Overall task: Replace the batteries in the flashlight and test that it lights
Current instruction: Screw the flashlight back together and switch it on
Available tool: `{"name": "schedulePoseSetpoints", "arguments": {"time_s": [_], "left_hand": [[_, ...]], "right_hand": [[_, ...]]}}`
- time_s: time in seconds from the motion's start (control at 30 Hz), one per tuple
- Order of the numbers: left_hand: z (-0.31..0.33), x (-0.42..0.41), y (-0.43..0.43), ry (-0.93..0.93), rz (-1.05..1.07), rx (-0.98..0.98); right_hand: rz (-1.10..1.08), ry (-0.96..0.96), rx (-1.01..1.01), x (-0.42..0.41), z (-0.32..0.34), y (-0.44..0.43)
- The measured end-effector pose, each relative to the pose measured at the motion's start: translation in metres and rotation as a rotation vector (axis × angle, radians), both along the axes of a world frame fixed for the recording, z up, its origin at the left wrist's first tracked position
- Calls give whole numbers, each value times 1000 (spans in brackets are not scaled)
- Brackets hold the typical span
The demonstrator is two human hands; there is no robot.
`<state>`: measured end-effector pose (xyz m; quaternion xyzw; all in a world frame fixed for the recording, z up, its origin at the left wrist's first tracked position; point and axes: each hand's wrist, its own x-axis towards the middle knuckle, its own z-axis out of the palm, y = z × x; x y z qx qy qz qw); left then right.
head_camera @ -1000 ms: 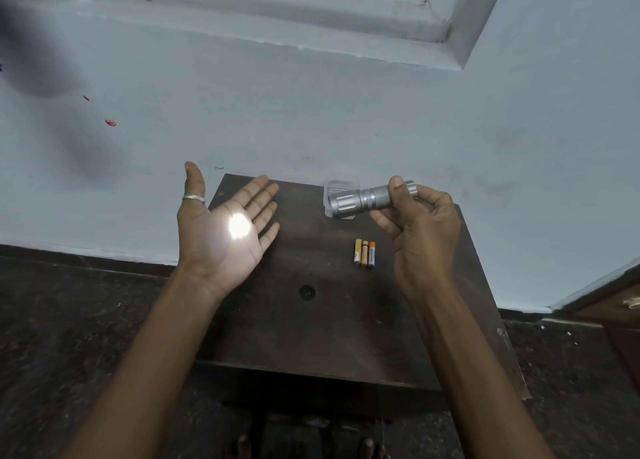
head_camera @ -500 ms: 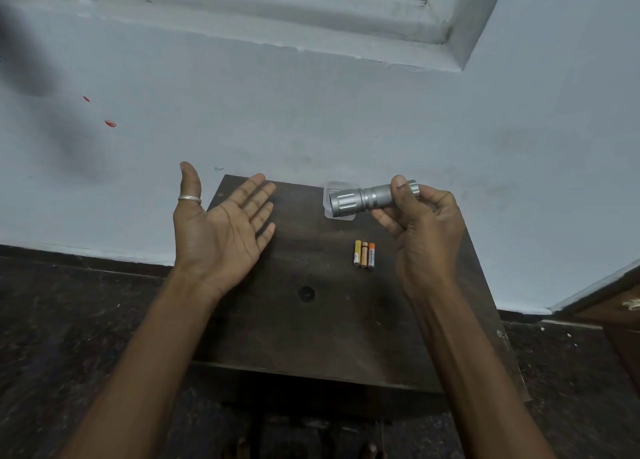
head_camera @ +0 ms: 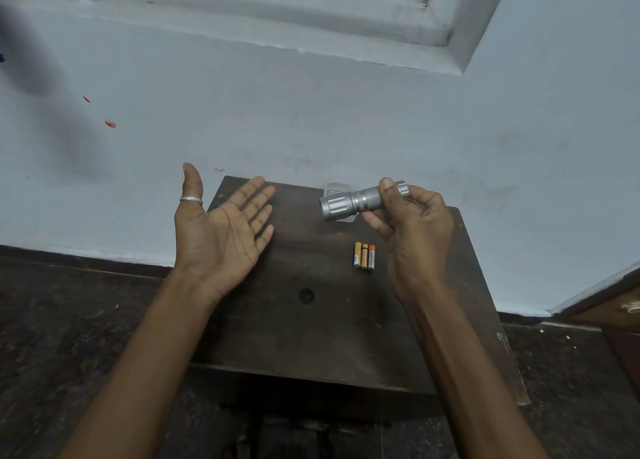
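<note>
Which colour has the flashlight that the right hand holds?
The flashlight is plain silver-grey metal; the head view shows it best.

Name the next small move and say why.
Probably set the flashlight down on the table: a second ago its beam lit the palm of the left hand, now dark, so the test looks passed. The right hand grips it; three batteries lie apart.

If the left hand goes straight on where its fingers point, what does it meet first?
The left hand probably meets the wall, passing left of the flashlight; depth is unclear.
</note>
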<state>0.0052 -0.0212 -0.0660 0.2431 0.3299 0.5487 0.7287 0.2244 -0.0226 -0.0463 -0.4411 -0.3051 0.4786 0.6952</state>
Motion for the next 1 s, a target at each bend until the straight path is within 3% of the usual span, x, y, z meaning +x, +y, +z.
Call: {"name": "schedulePoseSetpoints", "arguments": {"time_s": [0.47,0.6,0.77,1.0], "left_hand": [[3,6,3,-23,47,-53],[1,4,3,-38,79,-59],[-1,1,3,-7,90,-49],[-4,1,4,-13,127,-50]], "right_hand": [[96,34,-48,-12,-1,-2],[165,-37,-66,-15,-4,-3],[80,-31,-38,-20,-7,-2],[-75,-277,-8,-21,-7,-4]]}}
